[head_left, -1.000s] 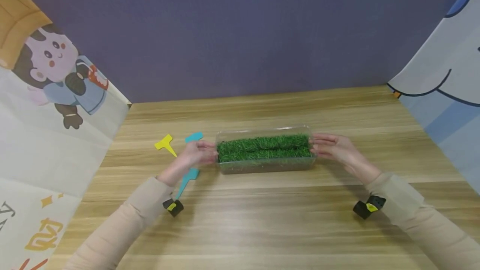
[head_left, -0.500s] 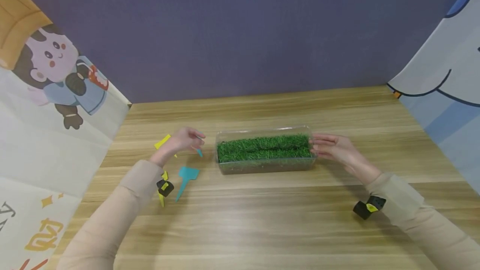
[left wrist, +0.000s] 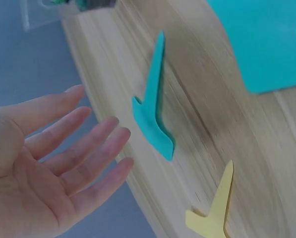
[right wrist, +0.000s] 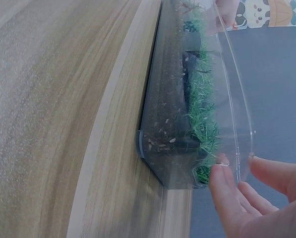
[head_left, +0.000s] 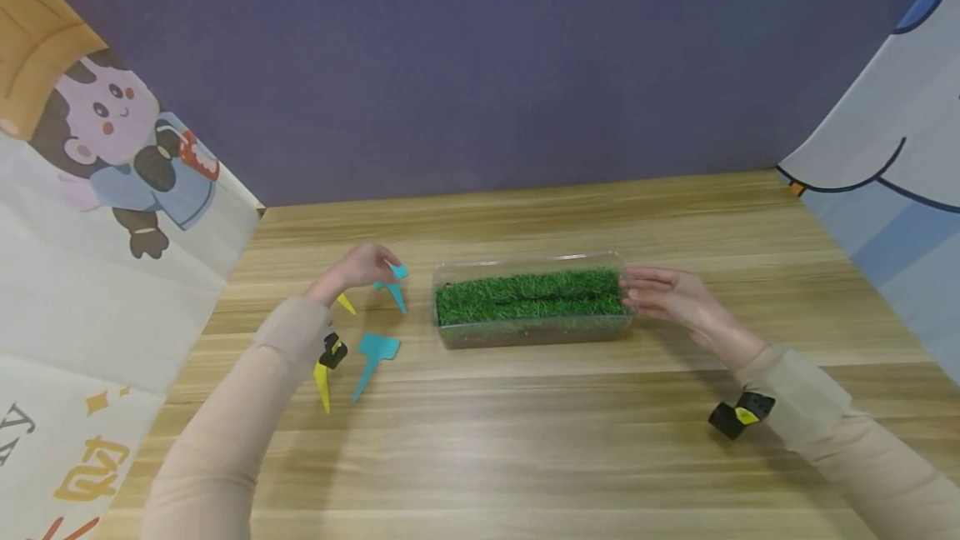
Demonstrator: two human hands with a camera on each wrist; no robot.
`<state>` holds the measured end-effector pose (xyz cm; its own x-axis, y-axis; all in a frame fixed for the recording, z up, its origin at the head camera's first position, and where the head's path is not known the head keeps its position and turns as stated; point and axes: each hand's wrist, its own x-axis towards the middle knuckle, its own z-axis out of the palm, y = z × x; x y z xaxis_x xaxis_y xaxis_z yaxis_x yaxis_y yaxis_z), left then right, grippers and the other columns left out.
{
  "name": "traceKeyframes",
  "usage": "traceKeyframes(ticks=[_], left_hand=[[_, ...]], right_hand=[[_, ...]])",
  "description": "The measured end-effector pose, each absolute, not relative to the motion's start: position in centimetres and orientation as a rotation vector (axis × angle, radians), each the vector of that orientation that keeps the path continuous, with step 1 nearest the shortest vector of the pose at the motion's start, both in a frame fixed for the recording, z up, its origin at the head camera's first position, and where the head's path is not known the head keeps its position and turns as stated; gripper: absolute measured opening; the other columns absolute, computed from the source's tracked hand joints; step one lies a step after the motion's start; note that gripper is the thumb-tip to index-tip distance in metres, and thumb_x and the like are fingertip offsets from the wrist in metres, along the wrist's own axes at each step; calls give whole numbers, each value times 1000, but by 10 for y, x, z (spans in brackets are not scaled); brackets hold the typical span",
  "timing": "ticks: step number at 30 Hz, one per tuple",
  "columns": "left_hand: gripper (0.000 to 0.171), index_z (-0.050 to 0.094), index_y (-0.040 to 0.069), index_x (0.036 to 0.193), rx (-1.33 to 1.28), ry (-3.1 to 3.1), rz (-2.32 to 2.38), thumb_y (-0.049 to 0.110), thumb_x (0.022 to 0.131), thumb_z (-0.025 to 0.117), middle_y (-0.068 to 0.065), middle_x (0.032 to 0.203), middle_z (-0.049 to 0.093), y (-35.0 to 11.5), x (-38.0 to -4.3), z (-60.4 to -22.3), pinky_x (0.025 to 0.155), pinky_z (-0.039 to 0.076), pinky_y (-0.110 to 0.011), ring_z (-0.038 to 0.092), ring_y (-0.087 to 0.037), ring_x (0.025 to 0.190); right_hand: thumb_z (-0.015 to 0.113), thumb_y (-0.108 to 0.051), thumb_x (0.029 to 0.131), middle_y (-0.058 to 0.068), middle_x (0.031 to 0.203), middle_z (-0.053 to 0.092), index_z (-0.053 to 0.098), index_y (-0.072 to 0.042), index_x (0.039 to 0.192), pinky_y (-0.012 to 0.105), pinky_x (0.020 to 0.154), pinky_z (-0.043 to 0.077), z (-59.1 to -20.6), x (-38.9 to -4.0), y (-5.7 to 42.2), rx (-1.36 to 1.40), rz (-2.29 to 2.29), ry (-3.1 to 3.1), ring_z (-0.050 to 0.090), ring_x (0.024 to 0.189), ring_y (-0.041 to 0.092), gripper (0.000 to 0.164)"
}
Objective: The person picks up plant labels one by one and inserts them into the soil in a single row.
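At the middle of the table a clear plastic box holds green artificial grass. The fingers of my right hand touch its right end; in the right wrist view, fingertips overlap the end wall by the rim. My left hand hovers with relaxed fingers over a blue T-shaped plant label left of the box. The left wrist view shows the palm holding nothing, its fingertips pointing toward that label. A second blue label lies nearer me.
Two yellow plant labels, one by the left wrist and one nearer me, are partly hidden by the arm. Small black cameras hang at both wrists. A dark wall rises behind the wooden table, with cartoon-printed panels at both sides.
My left hand has left the box's left end and moved left and slightly away from me, over the blue label. My right hand and the box have stayed in place.
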<state>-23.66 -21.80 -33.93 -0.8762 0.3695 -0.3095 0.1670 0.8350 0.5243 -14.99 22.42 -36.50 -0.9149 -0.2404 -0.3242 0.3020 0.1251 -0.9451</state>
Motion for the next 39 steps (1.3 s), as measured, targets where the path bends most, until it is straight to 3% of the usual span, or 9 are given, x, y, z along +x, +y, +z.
traceKeyframes(ticks=[8, 17, 24, 34, 39], left_hand=[[39, 51, -11, 115, 404, 2629, 564, 3, 79, 60, -28, 111, 53, -215, -243, -345, 83, 45, -43, 51, -38, 102], [58, 39, -9, 127, 329, 2619, 411, 9, 78, 65, -27, 129, 40, -211, -250, -354, 94, 37, -46, 41, -39, 116], [61, 41, -9, 125, 333, 2630, 368, 9, 74, 69, -27, 129, 39, -213, -252, -360, 97, 33, -48, 36, -41, 119], [58, 45, -10, 119, 331, 2642, 377, 11, 72, 71, -28, 123, 45, -216, -254, -365, 94, 37, -47, 41, -41, 114], [58, 45, -9, 120, 313, 2637, 364, 13, 73, 71, -26, 124, 44, -213, -255, -367, 96, 35, -47, 37, -41, 117]], right_hand=[[56, -4, 84, 26, 134, 28, 23, 6, 135, 24, 86, 45, -364, -150, 224, 54, -1865, 1996, 60, 93, 9, 61], [56, -5, 85, 25, 132, 30, 23, 7, 134, 24, 86, 45, -364, -149, 224, 37, -1873, 1996, 60, 93, 9, 61], [56, -5, 84, 25, 132, 30, 23, 7, 134, 25, 86, 44, -364, -148, 224, 31, -1878, 1995, 60, 93, 9, 61], [56, -7, 85, 24, 132, 33, 23, 7, 134, 25, 86, 45, -364, -148, 223, 27, -1866, 2015, 60, 94, 9, 61], [57, -7, 84, 26, 133, 30, 24, 6, 134, 26, 87, 44, -365, -148, 224, 26, -1861, 2019, 60, 94, 10, 61]])
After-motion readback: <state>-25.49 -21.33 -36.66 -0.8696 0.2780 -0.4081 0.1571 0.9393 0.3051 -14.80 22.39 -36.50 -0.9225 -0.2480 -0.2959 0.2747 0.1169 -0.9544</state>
